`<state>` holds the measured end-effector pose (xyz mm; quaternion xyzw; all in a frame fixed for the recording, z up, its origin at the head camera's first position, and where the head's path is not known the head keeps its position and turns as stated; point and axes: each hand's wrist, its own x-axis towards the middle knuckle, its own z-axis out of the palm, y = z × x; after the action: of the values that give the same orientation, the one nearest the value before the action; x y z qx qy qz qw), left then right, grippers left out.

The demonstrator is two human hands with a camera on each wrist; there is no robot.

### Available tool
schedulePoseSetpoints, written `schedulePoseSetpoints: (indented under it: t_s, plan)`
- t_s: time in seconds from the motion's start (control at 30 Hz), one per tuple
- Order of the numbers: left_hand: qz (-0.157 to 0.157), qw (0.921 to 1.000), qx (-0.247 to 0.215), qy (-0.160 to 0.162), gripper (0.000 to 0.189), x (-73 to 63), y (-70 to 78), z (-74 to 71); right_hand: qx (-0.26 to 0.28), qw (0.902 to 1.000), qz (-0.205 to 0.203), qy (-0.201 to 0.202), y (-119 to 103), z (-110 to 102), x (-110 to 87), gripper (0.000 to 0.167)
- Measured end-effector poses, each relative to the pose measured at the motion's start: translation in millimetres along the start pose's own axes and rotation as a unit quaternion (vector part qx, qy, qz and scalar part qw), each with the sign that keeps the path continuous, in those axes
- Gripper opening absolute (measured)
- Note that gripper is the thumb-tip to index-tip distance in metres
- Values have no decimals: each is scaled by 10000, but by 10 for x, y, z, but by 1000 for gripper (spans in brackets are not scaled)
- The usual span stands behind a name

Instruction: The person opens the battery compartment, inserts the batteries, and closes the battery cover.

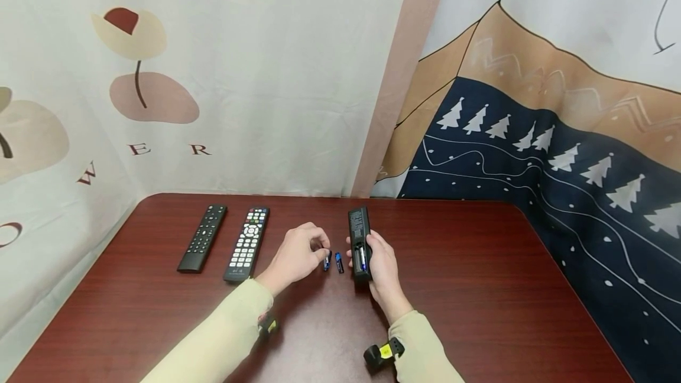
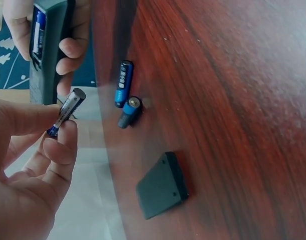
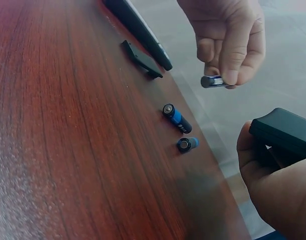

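In the left wrist view, my left hand (image 1: 298,253) pinches a small battery (image 2: 68,109) between thumb and fingertips, above the table. My right hand (image 1: 384,265) grips a black remote control (image 1: 359,223), its back turned up and the battery compartment uncovered. Inside that compartment a blue-and-silver battery (image 2: 39,32) shows. Two loose blue-and-black batteries, one battery (image 3: 177,118) and another battery (image 3: 188,144), lie close together on the tabletop between my hands. Part of the left hand's grip is hidden in the head view.
To the left lie a black remote (image 1: 203,238) and a remote with white buttons (image 1: 247,244). A black battery cover (image 2: 163,187) rests on the brown table (image 1: 479,288), near a remote in the right wrist view. Printed curtains (image 1: 266,75) hang behind.
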<state>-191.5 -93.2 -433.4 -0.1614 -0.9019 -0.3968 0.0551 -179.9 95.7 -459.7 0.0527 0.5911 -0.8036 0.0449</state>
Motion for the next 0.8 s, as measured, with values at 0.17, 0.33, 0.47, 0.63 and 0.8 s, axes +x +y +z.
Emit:
schedulePoseSetpoints:
  t_s: [0.17,0.33,0.47,0.63,0.8]
  plan:
    - [-16,9999,-168,-4,22,6,59,0,3,10000,-16,-20,10,8,2,45]
    - [-33,9996,-288,-19,21,16,107,8,-13,10000,4,-21,11,12,4,45]
    - [-56,9993,-383,-12,22,20,141,11,-64,10000,9,-39,14,14,0,45]
    - [-36,9987,-505,6,22,27,169,19,-148,9999,3,-87,17,17,-7,45]
    - [15,9973,-733,-9,21,35,205,31,-65,9999,-10,-88,15,28,-2,45]
